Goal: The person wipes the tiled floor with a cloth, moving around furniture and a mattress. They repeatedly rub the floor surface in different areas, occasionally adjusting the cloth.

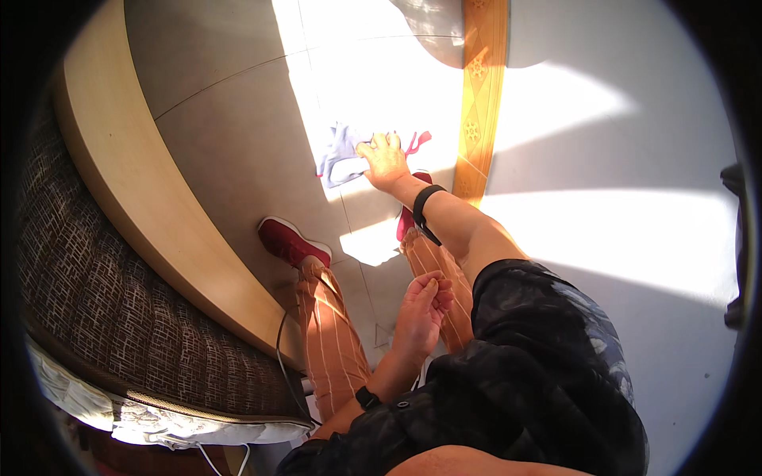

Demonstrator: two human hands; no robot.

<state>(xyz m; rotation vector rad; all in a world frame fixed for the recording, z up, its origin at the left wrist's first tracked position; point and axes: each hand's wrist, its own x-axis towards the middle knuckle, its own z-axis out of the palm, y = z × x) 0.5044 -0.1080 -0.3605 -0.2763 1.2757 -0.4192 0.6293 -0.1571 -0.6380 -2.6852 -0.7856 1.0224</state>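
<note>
A pale blue cloth [340, 153] with red edging is in my right hand [386, 163], which reaches forward over the sunlit floor. My fingers grip its right side, and a red strip [418, 143] sticks out beyond them. The cloth hangs partly folded, and glare washes out some of it. I cannot tell whether it touches the floor. Nearer to my body, my left hand [426, 308] is closed, with its fingers curled against the thumb. Nothing shows in it. It is above my right knee, apart from the cloth.
To the left is a bed with a pale wooden side rail [159, 186] and a dark patterned mattress [103, 301]. A white wall [611, 159] with an orange patterned skirting strip [479, 103] stands on the right. My red shoes [287, 242] are on the tiles. A dark cable [279, 341] hangs beside the bed.
</note>
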